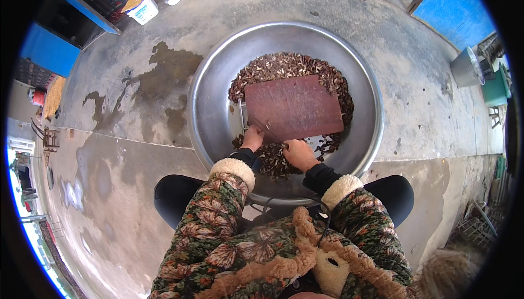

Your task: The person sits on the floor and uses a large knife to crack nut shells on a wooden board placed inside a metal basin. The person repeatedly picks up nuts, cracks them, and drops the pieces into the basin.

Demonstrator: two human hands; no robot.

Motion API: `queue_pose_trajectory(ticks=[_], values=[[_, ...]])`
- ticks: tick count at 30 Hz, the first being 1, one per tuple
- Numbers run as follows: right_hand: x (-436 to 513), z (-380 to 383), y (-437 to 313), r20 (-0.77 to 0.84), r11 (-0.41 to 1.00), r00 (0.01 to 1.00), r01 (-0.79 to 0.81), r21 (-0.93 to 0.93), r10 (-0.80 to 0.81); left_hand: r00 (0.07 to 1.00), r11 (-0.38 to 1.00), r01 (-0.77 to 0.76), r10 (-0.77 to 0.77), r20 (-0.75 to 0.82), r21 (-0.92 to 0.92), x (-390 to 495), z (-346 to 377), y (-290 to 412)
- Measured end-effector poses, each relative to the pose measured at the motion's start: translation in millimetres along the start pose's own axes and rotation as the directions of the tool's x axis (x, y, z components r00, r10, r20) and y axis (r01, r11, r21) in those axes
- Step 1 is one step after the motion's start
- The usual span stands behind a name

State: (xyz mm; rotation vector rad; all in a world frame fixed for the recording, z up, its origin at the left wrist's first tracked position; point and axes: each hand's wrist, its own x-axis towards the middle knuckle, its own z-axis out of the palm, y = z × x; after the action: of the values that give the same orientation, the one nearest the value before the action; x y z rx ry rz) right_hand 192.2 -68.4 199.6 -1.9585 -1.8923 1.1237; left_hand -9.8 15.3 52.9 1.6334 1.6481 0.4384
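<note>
A reddish-brown cutting board (292, 104) lies slightly tilted inside a wide metal basin (213, 67). A thin dark blade, apparently a knife (268, 126), crosses the board's near left corner. Its near end runs to my right hand (301, 155), whose fingers are curled around it at the board's front edge. My left hand (252, 138) is beside the blade at that corner, fingers bent; whatever they may hold is hidden. Chopped brown pieces with pale insides (286, 65) are heaped behind the board, and more chopped pieces (275, 162) lie below my hands.
Under the board's left side shows a metal frame (242, 115). My knees (178, 196) flank the basin on the concrete floor (135, 168), which has wet patches. A white bucket (143, 11) stands far left, a metal pail (467, 69) far right. A dark cord (327, 217) hangs before me.
</note>
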Motion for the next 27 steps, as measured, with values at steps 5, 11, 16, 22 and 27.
queue_pose_trajectory(ticks=[5,11,16,22,27], values=[[-0.4,15.2,0.9,0.013,0.998,0.999,0.036,-0.055,-0.035,0.967,0.967,0.233,-0.219,0.132,-0.099,-9.5,-9.9,16.2],[-2.3,22.3,-0.1,0.025,0.995,0.998,0.062,-0.083,-0.06,0.95,0.936,0.289,-0.254,0.182,-0.202,-13.8,-16.8,36.6],[5.7,34.7,7.7,-0.003,0.987,0.996,0.085,-0.133,-0.086,0.976,0.985,0.158,-0.144,0.163,-0.075,-11.3,-15.6,32.2],[15.8,44.0,3.8,-0.02,0.999,0.999,-0.043,-0.024,0.043,0.984,0.984,0.158,-0.151,0.099,-0.076,-6.7,-7.5,17.0],[13.0,22.3,-4.1,-0.022,0.997,0.998,-0.066,0.036,0.067,0.939,0.918,0.333,-0.301,0.168,-0.215,-10.0,-15.6,21.5]])
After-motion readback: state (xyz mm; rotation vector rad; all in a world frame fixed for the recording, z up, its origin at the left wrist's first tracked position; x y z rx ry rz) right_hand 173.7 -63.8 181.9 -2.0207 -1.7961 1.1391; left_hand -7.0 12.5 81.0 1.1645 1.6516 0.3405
